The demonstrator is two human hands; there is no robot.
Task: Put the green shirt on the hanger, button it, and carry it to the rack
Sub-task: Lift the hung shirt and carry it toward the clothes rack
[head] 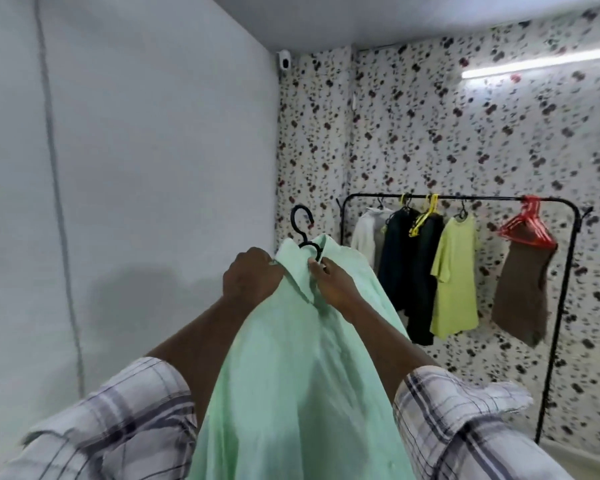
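Note:
The mint-green shirt (291, 368) hangs in front of me, held up at its collar. A black hanger (300, 221) pokes its hook out above the collar; the rest of it is hidden inside the shirt. My left hand (252, 275) grips the left side of the collar. My right hand (333, 282) pinches the collar and the hanger's neck from the right. The black clothes rack (565, 292) stands against the patterned wall to the right, some distance beyond the shirt.
On the rack hang a white garment (364, 233), dark garments (409, 268), a yellow-green T-shirt (456, 282), a brown garment (523, 289) and red hangers (527, 226). A plain white wall (136, 168) fills the left. A small camera (284, 62) sits in the ceiling corner.

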